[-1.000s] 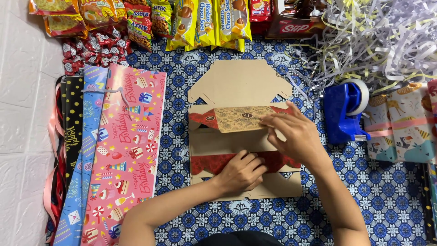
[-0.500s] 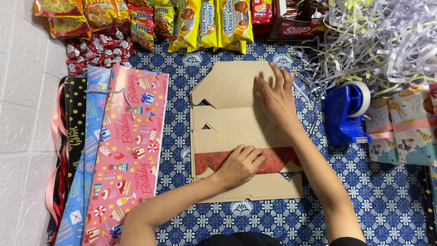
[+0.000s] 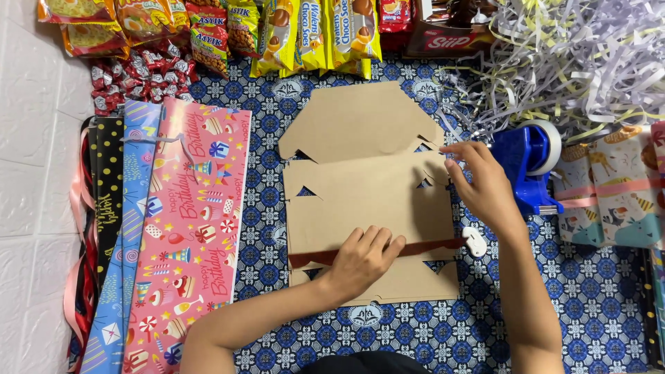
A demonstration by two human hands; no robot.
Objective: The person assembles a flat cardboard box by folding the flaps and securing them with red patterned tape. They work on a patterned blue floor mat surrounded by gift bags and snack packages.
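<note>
Blue patterned cloth (image 3: 596,305) spread over the work surface, with white tiled floor (image 3: 31,138) at the left edge. Flattened brown cardboard box (image 3: 367,187) lying in the middle of the cloth, flaps spread, a red strip (image 3: 433,246) across its lower part. Left hand (image 3: 360,260) pressed flat on the lower part of the cardboard, fingers together over the strip, holding nothing. Right hand (image 3: 481,183) at the right edge of the box, fingertips narrowed on a flap corner. Small white object (image 3: 475,242) just beside the right wrist, kind unclear.

Around: pink birthday gift bag (image 3: 197,228) and a blue bag (image 3: 128,228) fanned out to the left, ribbons trailing. Snack packets (image 3: 305,34) lined along the top. Shredded paper (image 3: 575,55) heaped at upper right. Blue tape dispenser (image 3: 530,163) just beyond the right hand, wrapping paper with animals (image 3: 616,194) next to it.
</note>
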